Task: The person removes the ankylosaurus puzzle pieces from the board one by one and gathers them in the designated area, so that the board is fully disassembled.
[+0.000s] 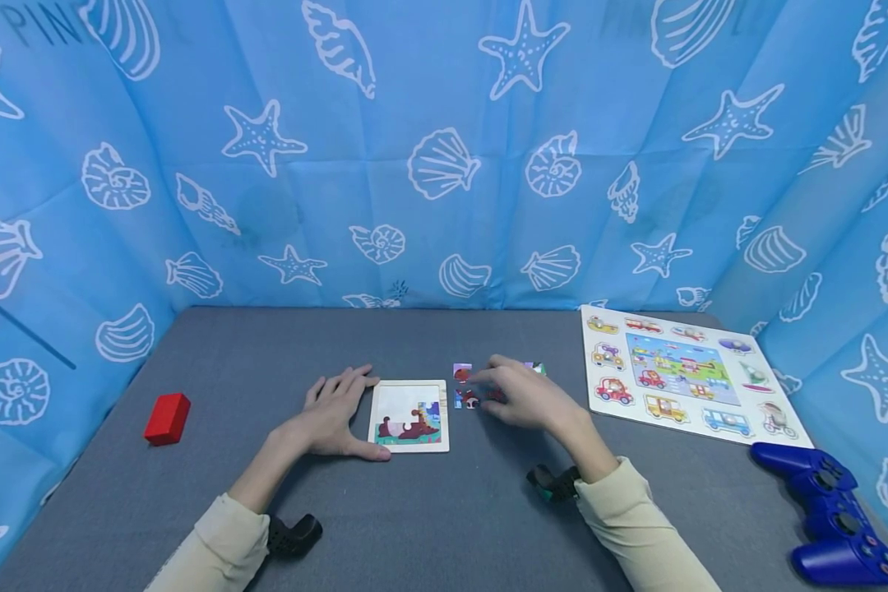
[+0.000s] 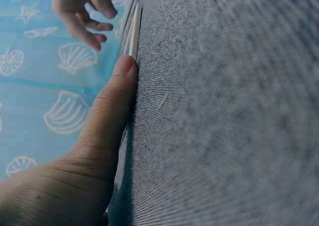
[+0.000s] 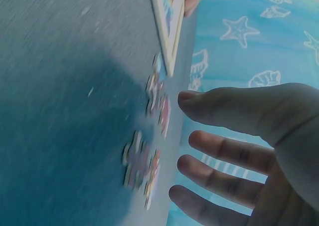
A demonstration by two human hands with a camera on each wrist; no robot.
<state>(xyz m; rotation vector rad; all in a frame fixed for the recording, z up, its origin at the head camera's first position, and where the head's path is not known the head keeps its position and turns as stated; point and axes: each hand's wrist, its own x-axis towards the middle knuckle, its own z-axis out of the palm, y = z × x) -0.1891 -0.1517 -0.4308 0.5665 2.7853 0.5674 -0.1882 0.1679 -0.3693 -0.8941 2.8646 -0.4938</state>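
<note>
A small square wooden puzzle frame (image 1: 446,423) lies on the table. Joined pieces with a brown animal picture (image 1: 414,427) fill its lower part and right side; pale bare base shows above. My left hand (image 1: 333,418) is spread along the frame's left side, its thumb (image 2: 122,69) at the near left corner. To the right of the frame, my right hand (image 1: 525,399) hovers over loose jigsaw pieces (image 3: 137,161) with loosely bent fingers apart. Nothing sits between thumb and fingers in the right wrist view. One purple-and-red piece (image 1: 462,372) shows beyond the fingertips; others are partly hidden.
A white peg board with vehicle pictures (image 1: 614,405) lies at the right. Near the right edge is a blue game controller (image 1: 832,514). A red block (image 1: 167,418) stands on the left. Blue shell-patterned curtains (image 1: 444,222) enclose the grey table (image 1: 429,526).
</note>
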